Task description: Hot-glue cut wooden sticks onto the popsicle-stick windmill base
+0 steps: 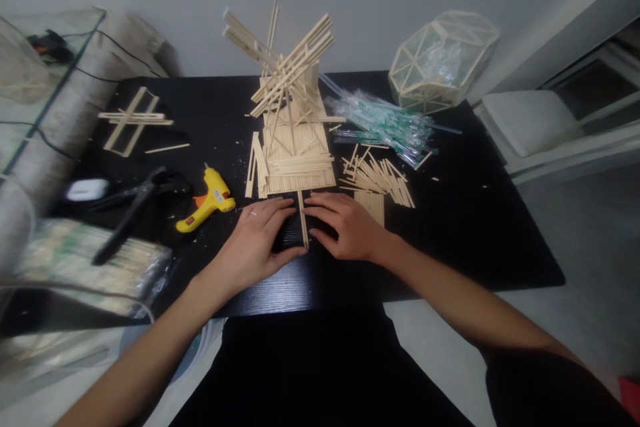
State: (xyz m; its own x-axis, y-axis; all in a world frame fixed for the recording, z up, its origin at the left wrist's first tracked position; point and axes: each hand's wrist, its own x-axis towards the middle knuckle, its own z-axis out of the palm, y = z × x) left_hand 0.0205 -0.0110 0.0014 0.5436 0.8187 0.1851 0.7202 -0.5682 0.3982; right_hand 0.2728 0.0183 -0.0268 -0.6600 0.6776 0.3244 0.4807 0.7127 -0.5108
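thin sticks [303,221] are apparently being aligned between the left hand [260,233] and right hand [345,223], each grip spread; even inward pressure seems called for next.

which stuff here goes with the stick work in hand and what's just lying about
Likely part of the work:
- narrow wooden strip between the left hand and right hand
- stick-built model
- loose short sticks
- yellow glue gun

Probably just lying about:
- white case
- clear-sided polyhedron
- white seat
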